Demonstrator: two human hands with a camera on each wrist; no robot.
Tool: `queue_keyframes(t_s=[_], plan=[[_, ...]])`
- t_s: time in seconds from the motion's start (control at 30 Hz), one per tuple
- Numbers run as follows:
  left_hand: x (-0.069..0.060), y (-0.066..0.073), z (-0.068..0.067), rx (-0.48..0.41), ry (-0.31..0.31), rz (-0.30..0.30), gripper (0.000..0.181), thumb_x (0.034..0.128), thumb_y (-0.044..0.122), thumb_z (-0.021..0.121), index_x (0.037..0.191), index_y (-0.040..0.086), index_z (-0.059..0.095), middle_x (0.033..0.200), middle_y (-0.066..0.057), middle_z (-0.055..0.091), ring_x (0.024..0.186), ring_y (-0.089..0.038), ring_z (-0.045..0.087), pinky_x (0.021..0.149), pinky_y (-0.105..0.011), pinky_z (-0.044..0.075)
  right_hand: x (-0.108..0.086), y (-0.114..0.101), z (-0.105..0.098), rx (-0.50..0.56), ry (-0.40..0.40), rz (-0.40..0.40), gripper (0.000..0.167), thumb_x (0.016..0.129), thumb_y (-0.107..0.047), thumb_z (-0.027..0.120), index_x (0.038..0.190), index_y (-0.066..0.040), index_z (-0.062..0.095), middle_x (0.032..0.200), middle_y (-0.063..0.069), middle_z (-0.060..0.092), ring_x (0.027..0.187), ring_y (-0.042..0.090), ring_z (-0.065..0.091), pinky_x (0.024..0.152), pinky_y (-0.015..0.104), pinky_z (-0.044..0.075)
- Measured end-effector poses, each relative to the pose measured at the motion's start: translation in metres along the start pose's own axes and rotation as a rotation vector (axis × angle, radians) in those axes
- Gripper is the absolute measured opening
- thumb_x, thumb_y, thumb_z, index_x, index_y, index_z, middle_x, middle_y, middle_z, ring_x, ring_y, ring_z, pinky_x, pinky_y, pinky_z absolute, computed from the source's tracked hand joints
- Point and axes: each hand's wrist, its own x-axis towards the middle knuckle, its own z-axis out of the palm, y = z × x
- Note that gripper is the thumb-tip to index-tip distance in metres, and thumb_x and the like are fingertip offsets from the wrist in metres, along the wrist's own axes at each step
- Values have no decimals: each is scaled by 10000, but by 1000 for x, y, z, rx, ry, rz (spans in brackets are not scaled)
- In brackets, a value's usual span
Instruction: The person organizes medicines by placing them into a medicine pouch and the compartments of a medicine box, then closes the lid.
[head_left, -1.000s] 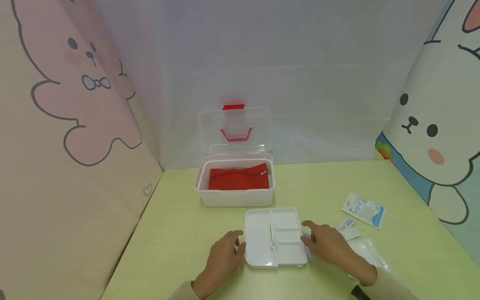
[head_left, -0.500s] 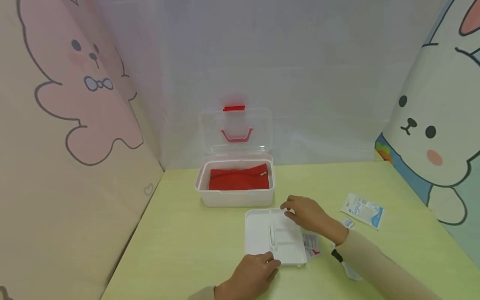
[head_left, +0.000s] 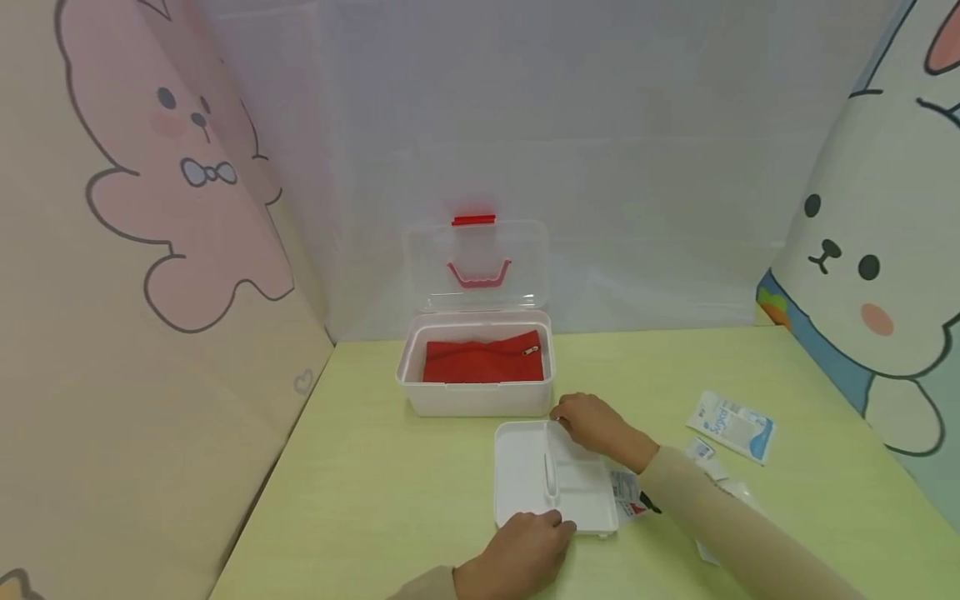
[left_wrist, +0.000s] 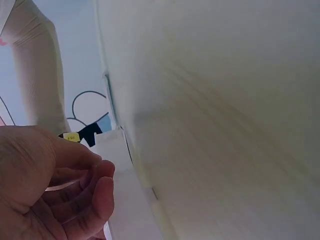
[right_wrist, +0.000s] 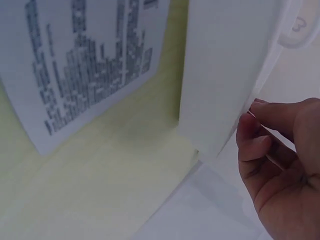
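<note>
The left hand (head_left: pixel 519 553) has moved to the white tray's (head_left: pixel 519 467) near edge, the right hand (head_left: pixel 596 427) to its far edge.
The left grip pinches its rim; the tray lies on the table (head_left: pixel 375 467); the right grip pinches likewise; further right lies a printed packet (head_left: pixel 624 486).

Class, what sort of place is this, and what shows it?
Probably a small indoor tabletop booth: a pale yellow table lies between cartoon-printed side panels, with a plain pale backdrop behind.
</note>
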Motion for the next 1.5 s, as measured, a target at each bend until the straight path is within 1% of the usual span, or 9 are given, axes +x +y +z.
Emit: queue_keyframes(t_s=[0.23,0.33,0.5,0.63,0.8,1.0,1.27,1.4,1.5], plan=[[1,-2,7,-37,80,-56,171,880,183,688,732,194,604,636,87,557,548,-29,548,444,-182,319,-1,7,9,2,30,21,118,884,-10,655,907,-77,749,805,48,681,683,136,553,669,333,509],[-1,-5,7,-56,89,-85,186,873,177,685,714,193,589,624,83,549,544,-34,545,445,-184,315,-2,8,11,-11,28,48,127,876,-5,654,897,-87,749,801,38,682,664,121,515,648,323,492],[-6,-9,5,-91,110,-110,217,851,156,697,676,201,576,588,96,504,527,-5,493,458,-161,296,-6,9,11,-23,19,70,119,880,-10,649,911,-78,743,813,44,675,686,139,554,666,338,513],[-11,-13,4,-137,133,-144,197,857,168,702,683,203,614,581,115,495,525,23,453,473,-137,274,-10,8,8,-39,19,72,108,885,-17,652,900,-75,742,815,52,683,681,136,557,643,328,506],[-16,-17,2,-189,130,-220,183,876,206,698,699,195,649,590,122,486,522,36,405,479,-118,260,-19,9,3,-66,20,71,112,873,-5,664,862,-82,743,821,52,711,676,120,565,620,309,489],[-20,-23,3,-194,155,-314,185,843,155,708,667,174,654,601,113,503,534,17,425,485,-126,300,-31,8,-2,-52,-8,95,92,867,2,664,848,-54,734,824,79,726,661,120,566,605,300,488],[-21,-31,-1,-219,144,-390,161,834,135,718,678,143,680,608,105,517,544,24,384,504,-148,341,-47,9,-5,-9,-21,144,82,882,-4,650,855,-32,723,819,100,725,674,151,631,597,276,506],[-22,-40,-1,-256,112,-443,155,850,128,712,698,131,682,623,95,540,551,21,391,516,-165,357,-54,8,-5,24,-44,174,78,881,-10,656,919,-5,724,845,125,724,675,161,631,604,297,515],[-21,-50,1,-280,99,-488,132,856,121,715,727,112,692,638,69,585,557,12,411,519,-173,365,-59,7,-3,48,-60,196,140,875,-16,667,1000,20,721,872,147,727,653,141,611,594,296,511]])
